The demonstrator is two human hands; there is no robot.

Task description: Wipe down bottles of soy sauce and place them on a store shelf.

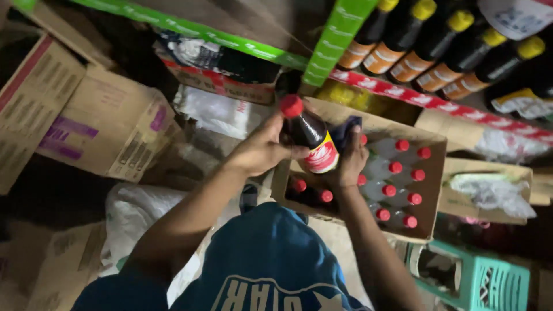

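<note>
Dark glass-look bottle with red screw cap and red-and-yellow label [311, 138], held tilted above an open brown cardboard carton [429, 190]. Setting: cramped, dim stockroom corner; floor mostly hidden under boxes and bags.

Left hand [262, 151]: grip closed around the bottle's shoulder and upper body, fingers wrapped, thumb across the front near the label. Right hand [348, 161]: grip curled against the bottle's lower end beside the label, with a dark blue cloth [345, 129] bunched between hand and bottle; how tightly it closes, cannot tell.

Carton sits just below the hands, packed with upright bottles showing only red caps [403, 184] in rows; a few places on its near-left side hold dark bottles, the rest look clear or pale.

Above: a shelf with a green edge strip [340, 34] and a red patterned one, carrying dark bottles with yellow caps and orange labels [432, 40]. Left: stacked brown cardboard boxes with purple print [109, 126]. Lower left: white sack [135, 213]. Lower right: teal plastic crate [489, 282]. Right: another open carton with crumpled clear plastic [489, 190].
</note>
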